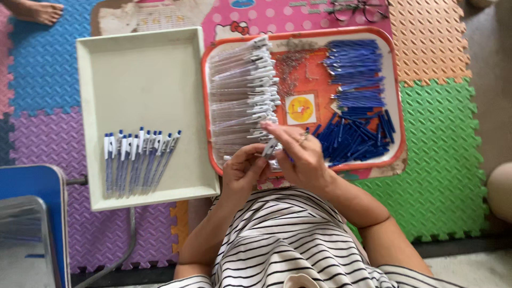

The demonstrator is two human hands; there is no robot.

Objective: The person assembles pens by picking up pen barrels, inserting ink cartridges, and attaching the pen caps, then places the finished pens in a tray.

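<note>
- The left hand and right hand meet at the near edge of the orange tray, both pinched on one pen part, a small white and clear piece held between the fingertips just above that edge.
- Neither hand is released; the fingers are curled tight round the part, so its exact form cannot be told.
- Risk: the part is slim and smooth. In the inspector's judgement a slip of the fingertips would drop it onto the striped shirt or the foam floor mat, where it could roll off.
- Risk: the clear pen barrels lie stacked in a tall row along the tray's left edge, just beside the hands. A knock from a wrist would likely spill the row.
- Risk: the small metal springs lie loose near the tray's far edge; being fine and light, they could tangle or scatter if the tray is jolted.
- The blue refills fill the tray's right side, thin plastic rods, some in order, some heaped crosswise at the near right corner.
- The cream tray is rigid, flat and rimmed; the finished pens, blue with white clips, lie side by side by its near left corner.
- The floor mat is soft, interlocking foam with toothed edges, in several colours.
</note>
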